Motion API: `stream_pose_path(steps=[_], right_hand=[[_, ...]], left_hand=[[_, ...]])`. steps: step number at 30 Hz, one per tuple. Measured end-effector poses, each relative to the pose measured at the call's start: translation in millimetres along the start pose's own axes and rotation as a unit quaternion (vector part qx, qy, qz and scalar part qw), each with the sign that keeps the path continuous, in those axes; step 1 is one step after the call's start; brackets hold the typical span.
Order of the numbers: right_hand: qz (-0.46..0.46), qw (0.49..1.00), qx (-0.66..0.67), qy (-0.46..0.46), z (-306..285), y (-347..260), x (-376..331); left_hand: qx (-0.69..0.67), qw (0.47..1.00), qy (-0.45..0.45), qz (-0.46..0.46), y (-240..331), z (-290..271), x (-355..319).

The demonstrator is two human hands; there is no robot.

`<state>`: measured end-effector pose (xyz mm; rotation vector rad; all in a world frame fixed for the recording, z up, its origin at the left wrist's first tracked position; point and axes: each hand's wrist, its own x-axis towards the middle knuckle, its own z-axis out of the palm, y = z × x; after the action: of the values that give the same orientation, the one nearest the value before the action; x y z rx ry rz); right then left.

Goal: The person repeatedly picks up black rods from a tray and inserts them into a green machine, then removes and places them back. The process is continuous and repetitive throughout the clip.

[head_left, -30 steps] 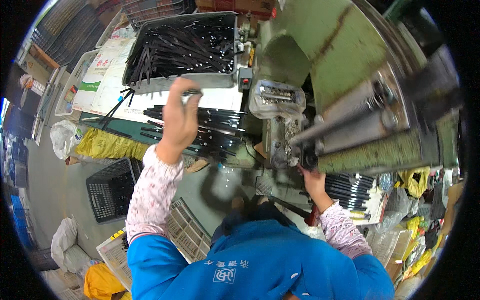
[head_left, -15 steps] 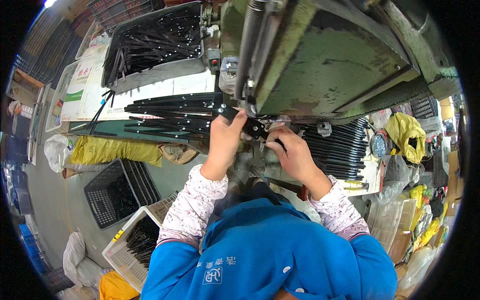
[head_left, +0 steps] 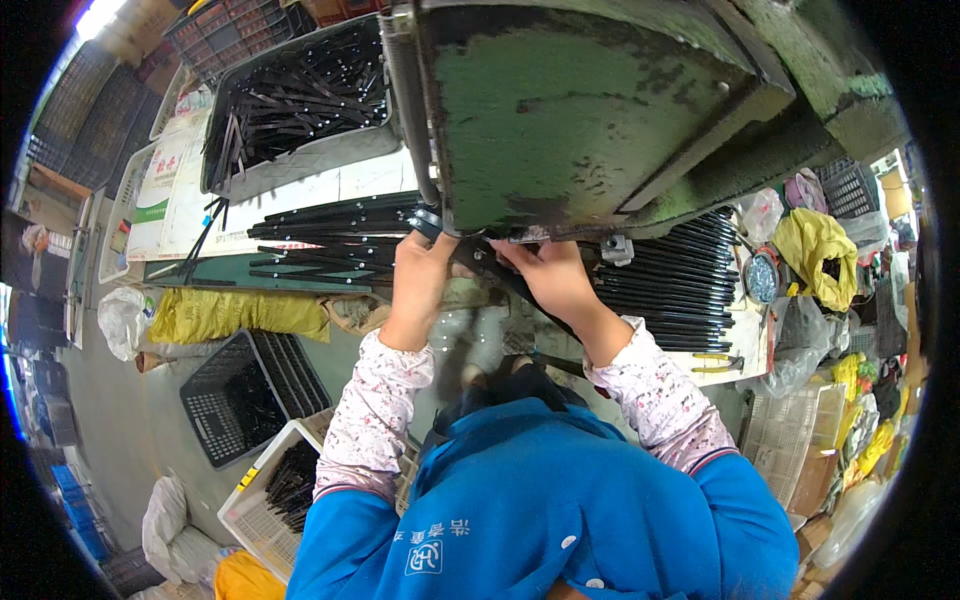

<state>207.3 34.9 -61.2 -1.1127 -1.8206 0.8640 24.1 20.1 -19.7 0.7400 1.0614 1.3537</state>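
Both my hands are at the lower edge of the green machine head (head_left: 580, 110). My left hand (head_left: 420, 285) is closed, its fingers wrapped round a black metal bracket (head_left: 427, 222) that shows at the fingertips. Across from it, my right hand (head_left: 555, 282) pinches a black metal strip (head_left: 505, 278), which slants from between the hands down toward my right wrist. The machine's edge hides the fingertips and the far end of these parts. Left of my left hand lies a bundle of black metal strips (head_left: 330, 238) with shiny rivets. Right of my right hand, black rods (head_left: 665, 290) lie stacked in a row.
A grey bin (head_left: 290, 165) of black strips stands at the back left. Black crates (head_left: 225, 400) and a white crate (head_left: 250, 515) with black parts are on the floor. Yellow-handled pliers (head_left: 720, 364) lie near the right table edge. A yellow bag (head_left: 815, 250) sits beyond.
The bracket, held in plain sight before, is now mostly under the machine's edge. My hands are further apart, and the strip shows slanting below my right hand. The whole view has shifted slightly.
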Motion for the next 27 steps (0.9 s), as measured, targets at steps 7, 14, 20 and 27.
stream_pose_path(steps=[7,14,20,27], right_hand=[[0.326,0.927,0.186,-0.011,19,-11,17],[0.080,0.867,-0.492,-0.011,-82,158,-21],[0.010,0.874,-0.484,-0.045,-102,163,-41],[-0.327,0.910,-0.254,0.000,-55,-6,-12]], left_hand=[[0.092,0.994,0.022,-0.060,9,-19,-15],[0.425,0.903,0.060,0.034,18,-29,-40],[0.344,0.929,0.076,0.109,28,7,-64],[0.142,0.989,0.007,0.050,4,37,-66]])
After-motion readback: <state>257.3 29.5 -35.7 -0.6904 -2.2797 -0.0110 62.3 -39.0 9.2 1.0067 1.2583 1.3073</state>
